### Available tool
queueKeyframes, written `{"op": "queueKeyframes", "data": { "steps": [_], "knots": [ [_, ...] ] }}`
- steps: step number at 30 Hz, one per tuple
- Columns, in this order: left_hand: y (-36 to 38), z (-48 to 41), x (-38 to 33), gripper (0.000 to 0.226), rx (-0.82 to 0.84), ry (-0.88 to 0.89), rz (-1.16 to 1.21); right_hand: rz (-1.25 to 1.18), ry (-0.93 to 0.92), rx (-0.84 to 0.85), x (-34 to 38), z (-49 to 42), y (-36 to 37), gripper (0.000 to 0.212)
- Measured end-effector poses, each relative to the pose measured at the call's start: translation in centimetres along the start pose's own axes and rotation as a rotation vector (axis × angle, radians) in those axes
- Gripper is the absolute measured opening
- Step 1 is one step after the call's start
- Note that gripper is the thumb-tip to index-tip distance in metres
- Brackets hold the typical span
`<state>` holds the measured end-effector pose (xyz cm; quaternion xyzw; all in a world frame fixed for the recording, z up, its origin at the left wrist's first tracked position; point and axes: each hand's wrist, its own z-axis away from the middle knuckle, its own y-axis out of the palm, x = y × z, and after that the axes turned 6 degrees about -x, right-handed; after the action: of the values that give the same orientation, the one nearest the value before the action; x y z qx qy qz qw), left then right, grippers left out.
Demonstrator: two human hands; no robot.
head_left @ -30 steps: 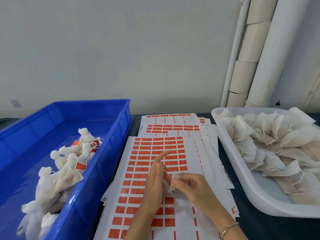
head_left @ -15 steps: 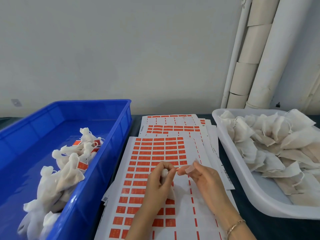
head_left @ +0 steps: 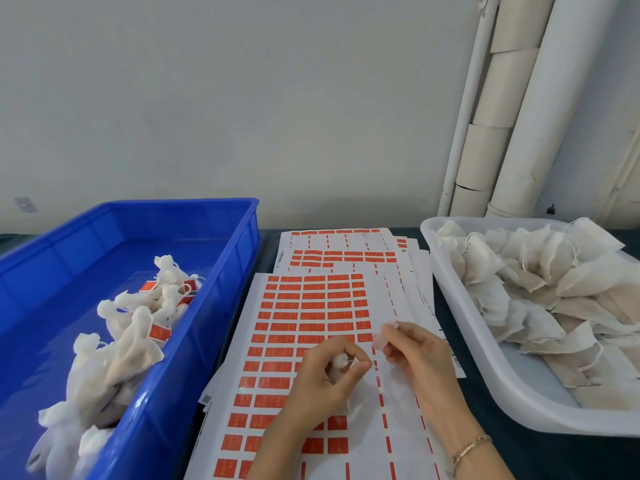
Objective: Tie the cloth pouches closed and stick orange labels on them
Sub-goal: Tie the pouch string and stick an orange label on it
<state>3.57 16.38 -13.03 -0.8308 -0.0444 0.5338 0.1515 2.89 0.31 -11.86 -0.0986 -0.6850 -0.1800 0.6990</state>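
Over the label sheet (head_left: 304, 308) a small cloth pouch (head_left: 338, 362) was gripped by the left hand (head_left: 320, 384), fingers curled round it; a pale slip (head_left: 380, 338) was pinched by the right hand (head_left: 417, 362); tied pouches (head_left: 131, 344) were piled in the blue crate (head_left: 221, 306) left of the sheet.

Head cam, fwd-down, close over table (head_left: 540, 455).

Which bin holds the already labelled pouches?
The blue bin on the left: its pouches are tied and carry orange labels; those in the white tray lie flat, unlabelled.
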Motion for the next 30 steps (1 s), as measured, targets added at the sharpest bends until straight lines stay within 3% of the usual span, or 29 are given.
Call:
{"op": "queueKeyframes", "data": {
  "steps": [14,30],
  "knots": [
    [0.07,-0.16,0.38,0.005,-0.073,-0.005,0.026,0.088,0.03,0.15,0.13,0.71,0.37,0.004],
    [0.07,-0.39,0.64,0.013,-0.151,-0.055,0.008,0.136,0.043,0.13,-0.03,0.54,0.3,0.01]
  ]
}}
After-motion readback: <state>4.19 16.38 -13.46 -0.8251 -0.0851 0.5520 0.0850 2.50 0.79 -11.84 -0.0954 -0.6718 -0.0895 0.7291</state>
